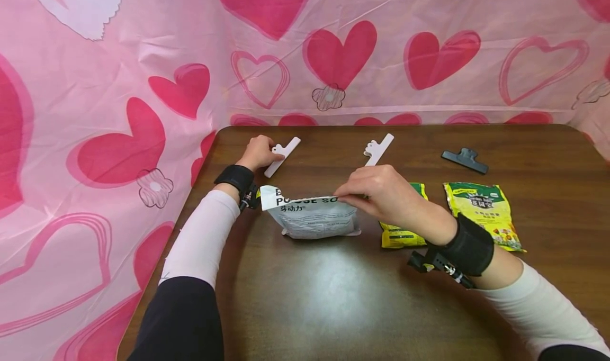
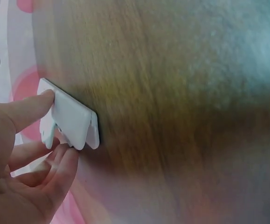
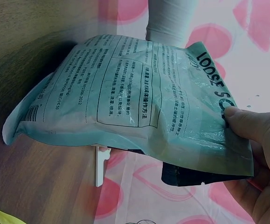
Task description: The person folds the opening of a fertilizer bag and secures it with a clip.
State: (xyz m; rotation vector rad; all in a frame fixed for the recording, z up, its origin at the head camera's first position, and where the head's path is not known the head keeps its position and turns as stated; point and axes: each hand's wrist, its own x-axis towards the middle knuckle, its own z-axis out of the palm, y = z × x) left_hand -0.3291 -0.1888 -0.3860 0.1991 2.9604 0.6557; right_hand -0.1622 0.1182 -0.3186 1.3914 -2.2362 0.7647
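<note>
Three clips (image 1: pixel 282 156), three bags (image 1: pixel 312 218), two hands (image 1: pixel 386 194)

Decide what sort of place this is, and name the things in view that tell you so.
Probably a staged tabletop set rather than a lived-in kitchen: a dark wooden table is backed by a draped pink heart-print sheet, and bag clips, such as the white clip the left hand touches, lie in a row by sealed pouches.

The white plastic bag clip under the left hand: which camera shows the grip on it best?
The left wrist view: the white plastic bag clip fills the frame, the left hand pinching it on the table. The head view shows it small and half-covered. The right wrist view cannot confirm it.
</note>
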